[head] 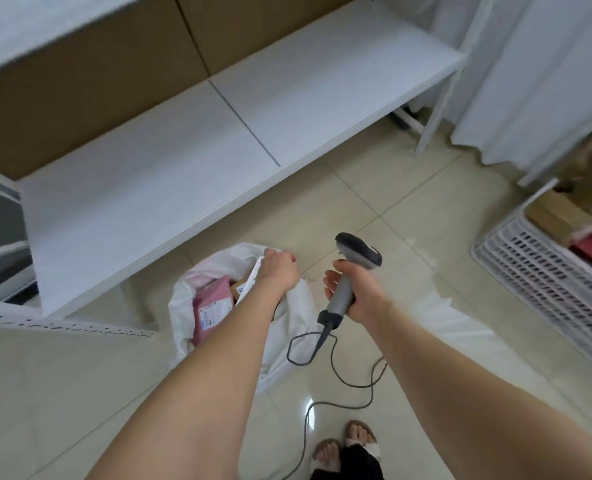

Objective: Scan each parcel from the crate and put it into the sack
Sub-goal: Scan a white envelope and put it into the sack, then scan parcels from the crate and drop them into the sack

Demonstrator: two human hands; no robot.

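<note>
Forearms in the foreground, sandalled feet below. Left hand (280,271) is over the sack (180,306) mouth, fingers (273,253) curled on the top edge of a flat white parcel (251,280). The parcel's long axis points steeply down into the opening, next to a pink parcel (211,306) already inside. Looks like the drop step: just let go. Right hand (356,292) is wrapped round the barcode scanner (356,251) grip. The crate (529,271) sits well apart on the right, nearer the busy right hand.
</note>
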